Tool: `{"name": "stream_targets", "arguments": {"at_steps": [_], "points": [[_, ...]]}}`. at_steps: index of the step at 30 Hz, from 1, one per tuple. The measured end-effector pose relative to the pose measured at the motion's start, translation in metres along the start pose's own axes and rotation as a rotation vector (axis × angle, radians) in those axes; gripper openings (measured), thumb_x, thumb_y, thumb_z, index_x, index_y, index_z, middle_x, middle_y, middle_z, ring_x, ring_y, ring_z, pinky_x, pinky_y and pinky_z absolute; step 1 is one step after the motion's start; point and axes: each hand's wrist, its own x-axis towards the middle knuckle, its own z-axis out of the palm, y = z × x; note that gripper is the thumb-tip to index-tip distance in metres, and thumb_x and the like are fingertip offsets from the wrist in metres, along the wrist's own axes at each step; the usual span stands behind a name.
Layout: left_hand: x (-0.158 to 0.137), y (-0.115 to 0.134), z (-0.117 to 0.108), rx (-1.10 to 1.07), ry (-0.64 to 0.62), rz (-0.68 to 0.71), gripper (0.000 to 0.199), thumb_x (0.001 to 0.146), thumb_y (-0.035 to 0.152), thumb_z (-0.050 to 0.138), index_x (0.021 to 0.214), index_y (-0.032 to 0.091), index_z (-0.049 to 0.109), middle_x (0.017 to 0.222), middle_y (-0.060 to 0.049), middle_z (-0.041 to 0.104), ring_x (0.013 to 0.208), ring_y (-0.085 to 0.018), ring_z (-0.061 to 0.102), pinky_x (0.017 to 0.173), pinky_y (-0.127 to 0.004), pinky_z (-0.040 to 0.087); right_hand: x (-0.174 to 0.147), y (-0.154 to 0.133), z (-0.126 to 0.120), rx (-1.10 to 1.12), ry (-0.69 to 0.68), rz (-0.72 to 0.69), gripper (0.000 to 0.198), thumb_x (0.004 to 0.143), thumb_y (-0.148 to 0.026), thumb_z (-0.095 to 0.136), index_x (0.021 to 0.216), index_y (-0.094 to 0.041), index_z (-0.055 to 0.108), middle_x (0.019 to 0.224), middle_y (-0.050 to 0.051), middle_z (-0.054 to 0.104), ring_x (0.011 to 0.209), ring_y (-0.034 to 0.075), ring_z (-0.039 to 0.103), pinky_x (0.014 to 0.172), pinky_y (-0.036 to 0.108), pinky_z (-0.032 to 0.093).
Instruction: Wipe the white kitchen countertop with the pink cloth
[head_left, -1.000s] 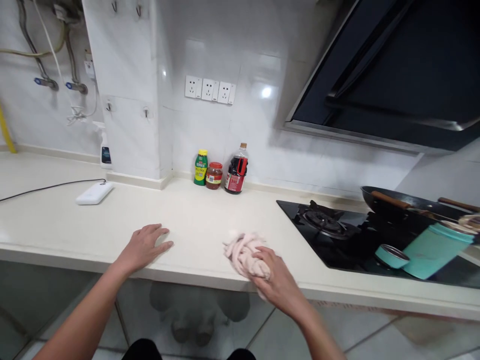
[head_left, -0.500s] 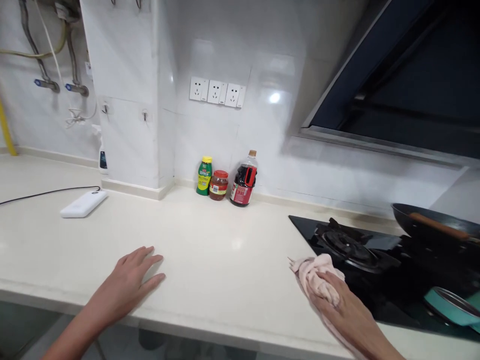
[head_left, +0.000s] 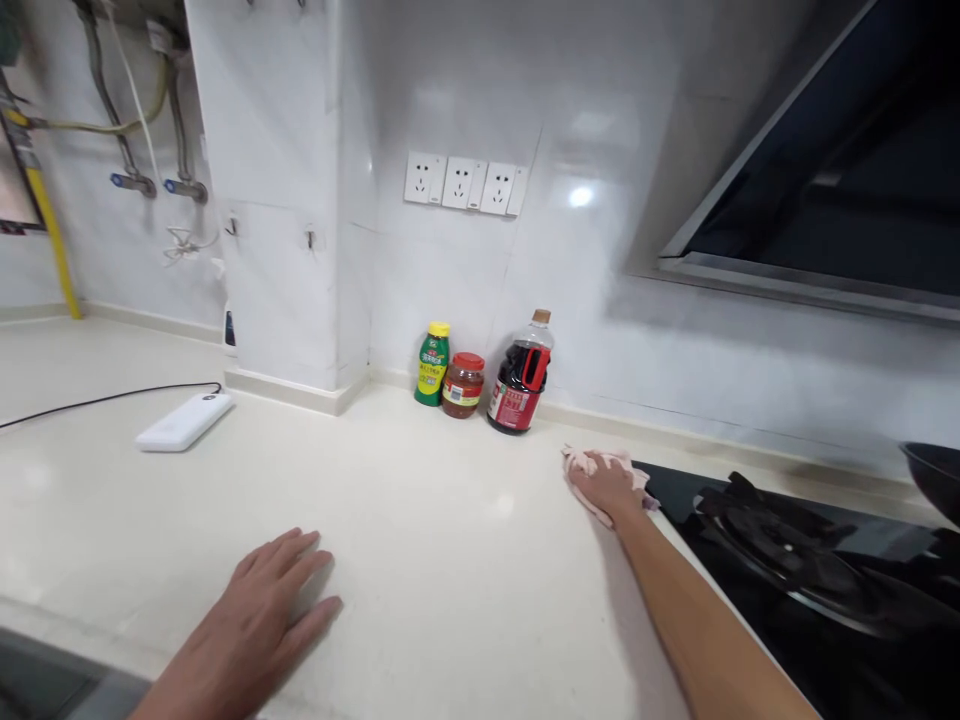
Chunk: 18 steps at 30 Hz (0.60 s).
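Observation:
My right hand presses a crumpled pale pink cloth onto the white countertop, close to the back wall and the left corner of the black gas stove. Cloth edges stick out around its fingers. Near the front edge, my left hand rests on the counter with fingers stretched out, holding nothing. Left of the cloth, a dark sauce bottle with a red handle stands against the wall. Beside it are a red-lidded jar and a green bottle with a yellow cap.
A white power bank with a black cable lies at the left. A wall pillar juts out behind it, partly hiding a spray bottle. At right, a wok sits on the stove, under a dark range hood.
My right hand has slid the cloth away from me, from the stove's front left side to its back left corner. The view has shifted; my left hand stays spread on the counter.

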Motion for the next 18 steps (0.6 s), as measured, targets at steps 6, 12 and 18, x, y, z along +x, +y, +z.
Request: {"name": "stream_targets", "arguments": {"at_steps": [6,12,18], "points": [[0.001,0.006,-0.007,-0.031,-0.009,-0.016,0.037,0.093,0.052,0.058,0.119,0.026,0.068,0.129,-0.011,0.068,0.123,-0.031,0.062,0.102,-0.048,0.055,-0.044,-0.123,0.01,0.16,-0.142,-0.361,0.052,0.094,-0.046,0.063,0.138,-0.02,0.053,0.146,0.012,0.048,0.134,0.031,0.046,0.111,0.057,0.038],[0.001,0.006,-0.009,-0.083,-0.027,-0.063,0.04,0.094,0.054,0.056,0.119,0.026,0.07,0.131,-0.011,0.069,0.124,-0.031,0.063,0.104,-0.048,0.055,-0.152,-0.185,0.0,0.291,-0.288,-0.853,0.059,0.079,-0.038,0.072,0.135,-0.031,0.056,0.153,0.004,0.044,0.139,0.025,0.042,0.115,0.043,0.033],[0.002,0.004,-0.01,-0.084,-0.072,-0.102,0.044,0.095,0.057,0.053,0.118,0.025,0.071,0.132,-0.011,0.068,0.125,-0.031,0.062,0.104,-0.046,0.054,-0.141,-0.119,-0.01,0.261,-0.197,-0.74,0.052,0.079,-0.043,0.067,0.128,-0.029,0.059,0.142,0.004,0.056,0.127,0.025,0.054,0.109,0.041,0.039]]}}
